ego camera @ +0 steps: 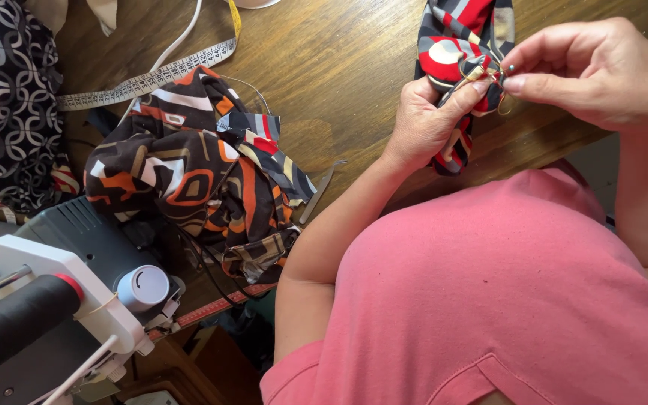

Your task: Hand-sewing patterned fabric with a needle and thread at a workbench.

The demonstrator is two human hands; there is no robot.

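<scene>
The left hand point(423, 124) grips a red patterned cloth point(455, 45) above the pink shirt point(504, 300). The right hand point(601, 71) pinches a pin point(505, 69) at the cloth's fold. Left of the cloth lie a fabric heap point(189, 180), tape measure point(144, 79) and sewing machine point(54, 300).

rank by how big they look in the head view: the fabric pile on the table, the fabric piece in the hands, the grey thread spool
1. fabric pile
2. fabric piece, partly hidden by the left hand and cut off at the frame's top
3. grey spool, though it sits nearer the camera
</scene>
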